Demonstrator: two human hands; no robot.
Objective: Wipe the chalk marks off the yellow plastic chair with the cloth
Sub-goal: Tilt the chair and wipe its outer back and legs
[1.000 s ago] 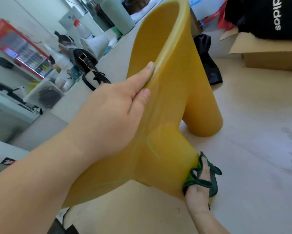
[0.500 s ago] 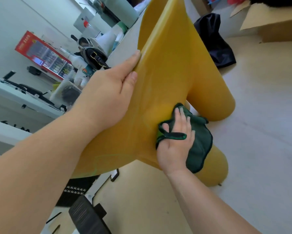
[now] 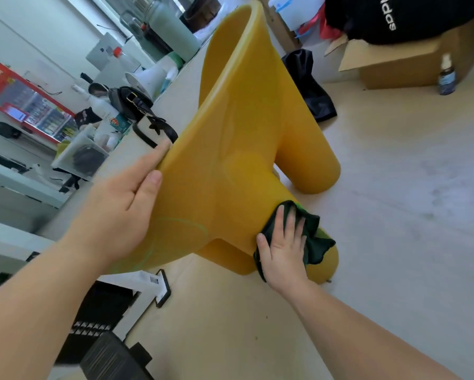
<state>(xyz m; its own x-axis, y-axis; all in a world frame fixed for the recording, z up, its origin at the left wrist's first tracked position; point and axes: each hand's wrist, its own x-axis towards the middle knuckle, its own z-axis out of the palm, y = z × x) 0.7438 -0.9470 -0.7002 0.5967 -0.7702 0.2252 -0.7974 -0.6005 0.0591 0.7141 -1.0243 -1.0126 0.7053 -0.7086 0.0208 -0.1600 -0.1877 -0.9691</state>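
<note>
**A:** The yellow chair [image 3: 230, 149] is tipped over on the floor [image 3: 395, 242]. The left hand [image 3: 120, 212] grips its rim at nine o'clock. The right hand [image 3: 282, 248] presses the cloth [image 3: 312, 239], fingers flat, against the near leg [image 3: 230, 256] at five o'clock.

**B:** What's the risk?

**A:** A faint greenish arc [image 3: 188, 222] at seven o'clock (chalk, I think; it's dim) lies apart from the cloth and may get missed. Under hard pressing, the chair could slip from that one-hand grip.

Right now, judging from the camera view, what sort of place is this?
Probably an office or workroom, also used for storage. A long white counter holds a megaphone and a black bag, a red display cabinet stands at the left, and an open cardboard box sits on the floor.
</note>
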